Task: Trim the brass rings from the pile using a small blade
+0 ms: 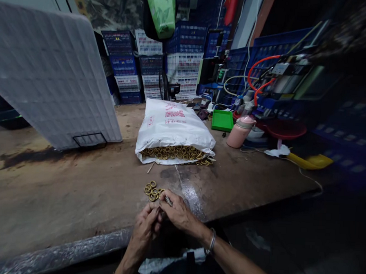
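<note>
My two hands meet at the near edge of a worn wooden bench (76,188). My left hand (146,228) is closed in a pinch on something too small to make out. My right hand (177,212) is closed round a thin metal tool (168,200) whose tip points toward a small pile of brass rings (152,190) lying just beyond my fingers. Further back, a white sack (174,128) lies on its side with its mouth open toward me, and many more brass rings (176,153) spill from it.
A large grey padded panel (51,73) leans at the left. A pink bottle (240,132), a green tray (222,120), a red dish (286,129) and a yellow scoop (312,161) sit at the right. Blue and white crates (181,59) are stacked behind.
</note>
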{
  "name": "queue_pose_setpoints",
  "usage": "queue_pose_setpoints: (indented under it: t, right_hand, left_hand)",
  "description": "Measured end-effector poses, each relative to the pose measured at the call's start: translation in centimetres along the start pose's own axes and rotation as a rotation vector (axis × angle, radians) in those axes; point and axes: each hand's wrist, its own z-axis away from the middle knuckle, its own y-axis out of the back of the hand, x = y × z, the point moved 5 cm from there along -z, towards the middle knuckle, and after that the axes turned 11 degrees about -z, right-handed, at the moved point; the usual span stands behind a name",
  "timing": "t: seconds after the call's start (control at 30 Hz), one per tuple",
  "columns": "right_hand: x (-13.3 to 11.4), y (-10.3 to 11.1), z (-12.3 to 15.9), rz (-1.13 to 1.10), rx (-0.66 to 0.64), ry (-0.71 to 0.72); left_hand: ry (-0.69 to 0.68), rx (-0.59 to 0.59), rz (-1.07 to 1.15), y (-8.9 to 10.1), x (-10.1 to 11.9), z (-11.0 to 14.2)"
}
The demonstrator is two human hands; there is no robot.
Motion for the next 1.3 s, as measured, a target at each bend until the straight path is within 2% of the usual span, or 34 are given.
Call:
queue_pose_setpoints:
  t: [0.2, 0.33, 0.47, 0.57, 0.7, 0.97, 1.07, 1.13, 1.2, 1.3]
  right_hand:
    - [0.1, -0.1, -0.4, -0.052, 0.005, 0.007]
    - [0.0, 0.0, -0.4, -0.001, 0.004, 0.01]
    - [0.2, 0.5, -0.3, 0.163, 0.046, 0.037]
    - [0.6, 0.2, 0.1, 0.358, -0.018, 0.068]
    - [0.9, -0.6, 0.9, 0.546, -0.139, 0.117]
    - [1.0, -1.3, 0.7, 0.732, -0.162, 0.069]
    - [1.1, -0.9, 0.2, 0.774, -0.136, 0.051]
    - [1.5, 0.1, -0.3, 0.792, -0.091, 0.008]
    - [2.0, 1.5, -0.8, 0.814, -0.023, -0.039]
    - [2.7, 3.2, -1.6, 0.817, 0.089, -0.035]
  left_hand:
    - [0.008, -0.033, 0.039, -0.2, 0.4, 0.2]
    - [0.017, -0.028, 0.045, -0.3, 0.5, 0.2]
    - [0.015, 0.07, 0.028, -0.2, 0.9, 0.3]
    - [0.017, 0.137, 0.006, 0.0, 1.1, 0.4]
    - [-0.002, 0.141, 0.041, 0.0, 0.9, 0.3]
    - [-0.028, 0.164, -0.073, 0.3, 0.8, 0.3]
    - [-0.012, 0.127, -0.076, 0.2, 0.5, 1.0]
    - [0.016, 0.079, -0.057, -0.2, 0.7, 1.9]
    - [0.07, -0.001, -0.034, -1.3, 1.6, 3.0]
    - [0.162, -0.162, 0.021, -3.7, 3.8, 4.7]
